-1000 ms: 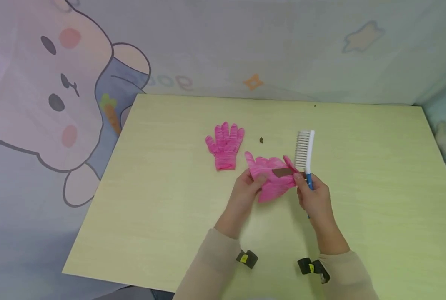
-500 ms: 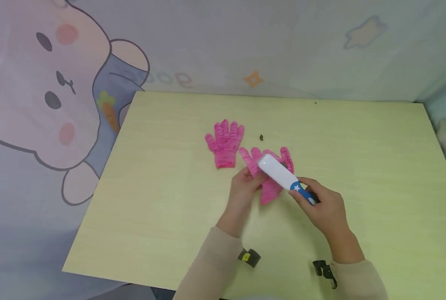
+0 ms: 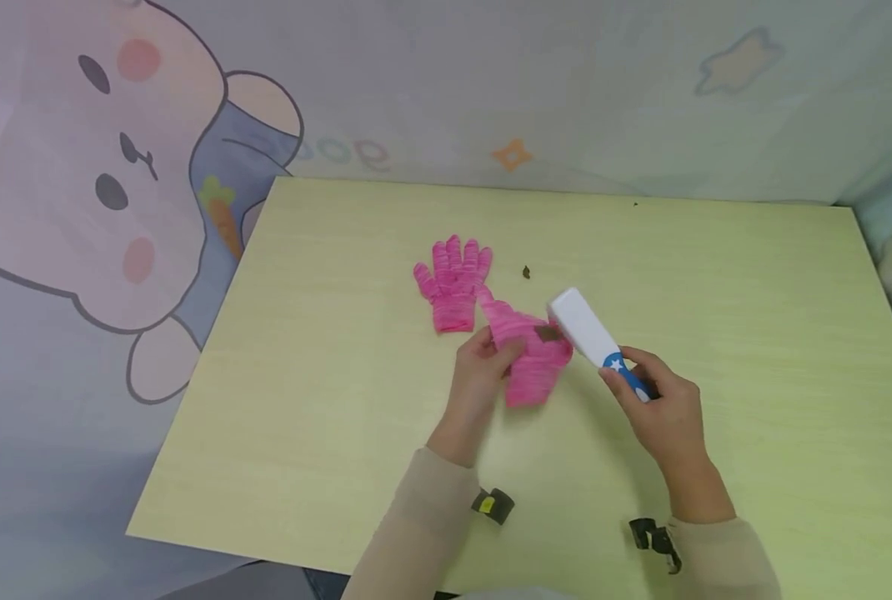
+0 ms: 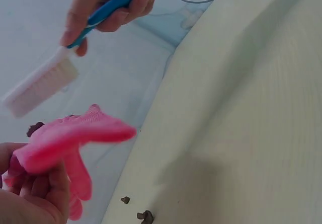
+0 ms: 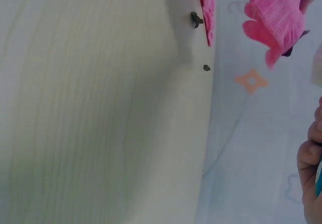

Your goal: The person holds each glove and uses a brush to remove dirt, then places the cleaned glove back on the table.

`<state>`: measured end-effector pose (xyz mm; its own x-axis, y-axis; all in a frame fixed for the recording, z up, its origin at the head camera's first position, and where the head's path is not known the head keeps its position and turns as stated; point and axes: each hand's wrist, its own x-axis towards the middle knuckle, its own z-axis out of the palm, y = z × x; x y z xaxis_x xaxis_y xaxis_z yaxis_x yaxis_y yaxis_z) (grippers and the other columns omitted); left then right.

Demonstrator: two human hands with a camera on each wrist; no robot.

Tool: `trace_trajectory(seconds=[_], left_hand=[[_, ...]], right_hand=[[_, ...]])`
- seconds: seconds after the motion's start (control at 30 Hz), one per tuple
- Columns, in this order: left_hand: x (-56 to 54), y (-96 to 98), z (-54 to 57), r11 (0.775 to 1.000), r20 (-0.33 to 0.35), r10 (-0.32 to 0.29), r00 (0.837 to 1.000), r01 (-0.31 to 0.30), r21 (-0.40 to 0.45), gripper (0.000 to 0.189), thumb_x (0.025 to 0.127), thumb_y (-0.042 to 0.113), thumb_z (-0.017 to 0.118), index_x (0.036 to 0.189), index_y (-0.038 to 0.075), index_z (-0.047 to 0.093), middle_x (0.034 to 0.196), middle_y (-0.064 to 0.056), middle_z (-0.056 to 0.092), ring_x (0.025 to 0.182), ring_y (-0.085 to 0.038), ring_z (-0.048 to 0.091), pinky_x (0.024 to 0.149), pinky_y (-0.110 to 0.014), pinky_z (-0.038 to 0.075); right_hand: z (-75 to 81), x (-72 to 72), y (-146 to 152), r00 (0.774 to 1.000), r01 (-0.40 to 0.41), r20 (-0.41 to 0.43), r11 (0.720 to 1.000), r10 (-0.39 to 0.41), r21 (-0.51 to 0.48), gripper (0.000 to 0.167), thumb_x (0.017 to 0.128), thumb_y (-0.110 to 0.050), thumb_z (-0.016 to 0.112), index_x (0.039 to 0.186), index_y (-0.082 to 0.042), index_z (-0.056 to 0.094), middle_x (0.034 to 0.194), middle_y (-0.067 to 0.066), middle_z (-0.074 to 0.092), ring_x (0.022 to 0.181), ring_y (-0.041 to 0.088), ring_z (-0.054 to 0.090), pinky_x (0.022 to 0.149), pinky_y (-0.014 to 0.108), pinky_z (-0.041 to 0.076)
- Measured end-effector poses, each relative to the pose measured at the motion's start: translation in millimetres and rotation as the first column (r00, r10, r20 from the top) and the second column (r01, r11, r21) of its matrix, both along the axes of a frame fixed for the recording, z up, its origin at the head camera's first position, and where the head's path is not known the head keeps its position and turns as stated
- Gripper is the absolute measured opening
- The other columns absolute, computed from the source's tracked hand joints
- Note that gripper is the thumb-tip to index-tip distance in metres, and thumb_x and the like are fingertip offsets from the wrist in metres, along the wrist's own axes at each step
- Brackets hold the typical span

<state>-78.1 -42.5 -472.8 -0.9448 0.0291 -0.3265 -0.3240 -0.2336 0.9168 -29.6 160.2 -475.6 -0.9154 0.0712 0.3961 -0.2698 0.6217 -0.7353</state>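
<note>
My left hand (image 3: 478, 371) pinches a pink knitted glove (image 3: 534, 375), held up over the table. A brown patch (image 3: 547, 333) shows on the glove's face; in the left wrist view a dark lump (image 4: 35, 129) sticks up from it. My right hand (image 3: 665, 417) grips the blue handle of a brush (image 3: 587, 327), its white back turned upward. In the left wrist view the pale bristles (image 4: 50, 85) point down, a gap above the glove. To the left, a second pink glove (image 3: 454, 287) lies flat with its fingers spread.
A small brown crumb (image 3: 526, 272) lies beyond the held glove, and a tiny dark speck (image 3: 636, 204) sits near the table's far edge. A patterned cloth (image 3: 416, 83) hangs behind the pale wooden table (image 3: 303, 375).
My right hand has let go of the glove's edge and swung the brush over the glove, then off to its right side. The left hand keeps hold; the glove has tilted and folded at right.
</note>
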Motion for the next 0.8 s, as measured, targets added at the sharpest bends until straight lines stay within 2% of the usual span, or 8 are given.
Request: trace_trajectory(seconds=[0.07,0.13,0.23,0.3,0.47,0.57,0.8], left_hand=[[-0.6,1.0,-1.7,1.000,-0.009,-0.024,1.000,0.024,-0.007,0.032,0.087,0.009,0.063,0.119,0.006,0.058,0.092,-0.011,0.067,0.076,-0.012,0.062,0.070,-0.026,0.052],[-0.7,1.4,-3.0,0.998,-0.026,-0.053,0.998,0.052,-0.032,0.034,0.088,0.011,0.062,0.122,0.008,0.055,0.093,-0.011,0.067,0.076,-0.012,0.062,0.070,-0.027,0.052],[0.2,0.9,-3.0,0.994,-0.058,-0.088,0.994,0.084,-0.068,0.034,0.089,0.010,0.061,0.123,0.009,0.054,0.094,-0.012,0.067,0.078,-0.014,0.063,0.071,-0.028,0.052],[1.2,-0.8,-2.4,0.990,-0.074,-0.100,0.992,0.092,-0.105,0.033,0.090,0.009,0.059,0.122,0.009,0.053,0.093,-0.013,0.067,0.076,-0.015,0.063,0.070,-0.029,0.052],[1.6,-2.6,-2.3,0.990,-0.101,-0.096,0.990,0.085,-0.112,0.030,0.091,0.005,0.057,0.120,0.004,0.051,0.100,-0.015,0.065,0.086,-0.017,0.063,0.076,-0.029,0.052],[1.0,-2.9,-3.0,0.994,-0.115,-0.090,0.989,0.082,-0.066,0.032,0.091,0.001,0.055,0.122,0.000,0.049,0.109,-0.017,0.062,0.097,-0.019,0.061,0.082,-0.029,0.050],[1.5,-3.4,0.9,0.996,-0.116,-0.086,0.989,0.082,-0.037,0.034,0.091,-0.002,0.052,0.124,-0.003,0.046,0.115,-0.020,0.059,0.104,-0.022,0.058,0.086,-0.030,0.049]], right_hand=[[-0.6,0.7,-2.9,0.997,-0.067,-0.031,0.998,0.067,0.000,0.030,0.075,-0.010,0.076,0.103,-0.007,0.067,0.065,0.000,0.054,0.052,0.006,0.039,0.044,0.016,0.031],[-1.7,0.5,-5.5,0.991,-0.114,-0.069,0.993,0.117,0.038,0.029,0.080,-0.022,0.074,0.103,-0.007,0.068,0.065,-0.001,0.054,0.053,0.006,0.039,0.045,0.016,0.031],[-3.3,0.3,-7.6,0.989,-0.104,-0.094,0.991,0.111,0.082,0.043,0.082,-0.046,0.065,0.103,-0.007,0.069,0.064,-0.001,0.054,0.053,0.006,0.040,0.045,0.015,0.031],[-3.9,-0.2,-7.8,0.992,-0.074,-0.097,0.994,0.082,0.079,0.047,0.082,-0.049,0.063,0.102,-0.007,0.069,0.063,0.000,0.055,0.052,0.006,0.040,0.045,0.016,0.031],[-3.4,-1.1,-5.1,0.999,-0.010,-0.049,0.997,0.014,0.077,0.033,0.079,-0.029,0.074,0.103,-0.008,0.068,0.063,0.002,0.057,0.051,0.006,0.040,0.045,0.016,0.031],[-2.4,-1.2,-4.5,1.000,0.009,-0.006,0.997,-0.009,0.075,0.031,0.076,-0.017,0.077,0.104,-0.009,0.068,0.064,0.002,0.056,0.051,0.005,0.039,0.044,0.016,0.030],[-0.6,-1.5,-4.8,0.998,0.026,0.048,0.996,-0.030,0.080,0.032,0.075,-0.012,0.077,0.105,-0.009,0.067,0.065,0.002,0.056,0.052,0.006,0.039,0.044,0.017,0.030]])
